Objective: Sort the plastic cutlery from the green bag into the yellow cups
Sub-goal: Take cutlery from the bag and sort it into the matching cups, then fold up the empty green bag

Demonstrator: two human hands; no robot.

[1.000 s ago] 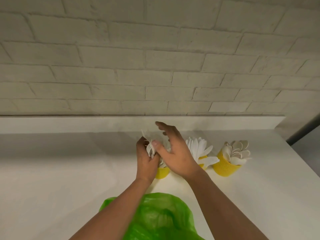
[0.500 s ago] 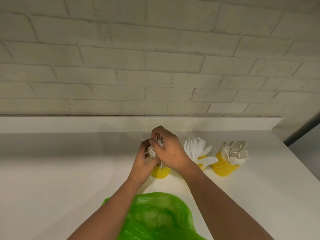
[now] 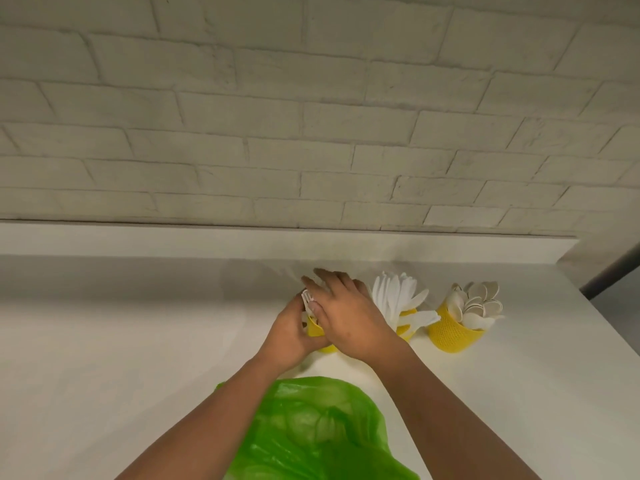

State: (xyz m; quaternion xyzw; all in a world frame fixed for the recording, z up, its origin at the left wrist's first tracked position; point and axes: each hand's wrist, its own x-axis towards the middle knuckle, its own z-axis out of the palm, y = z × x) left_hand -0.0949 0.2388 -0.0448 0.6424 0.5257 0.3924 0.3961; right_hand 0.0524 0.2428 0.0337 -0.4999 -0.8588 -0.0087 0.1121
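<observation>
My left hand (image 3: 289, 329) is curled round the near-left side of a small yellow plastic cup (image 3: 320, 336) and grips it where it stands on the white worktop (image 3: 138, 341). My right hand (image 3: 351, 318) lies palm down over the top of that cup. Its fingers are fairly straight and loosely spread, and they rest on the white plastic forks (image 3: 306, 298) standing in the cup. Only a few tines show, poking out between my two thumbs. I cannot tell whether my right fingers catch a fork on the hidden far side.

Just right of the cup I hold stands a second yellow cup (image 3: 407, 332), partly hidden behind my right wrist. It holds white plastic knives (image 3: 394, 296) that fan upward and outward, one leaning low to the right. Further right of my cup is a third yellow cup with a textured wall (image 3: 450, 336), filled with white plastic spoons (image 3: 481, 301), bowls up. The three cups form a row, apart from one another.

Nearer to me than my cup, a crumpled translucent green plastic bag (image 3: 322, 434) lies on the worktop between my forearms, with my left forearm crossing its edge. I cannot make out what is inside it.

Behind my cup runs a low white upstand (image 3: 173, 242), and above that is a pale painted brick wall (image 3: 311, 133).
</observation>
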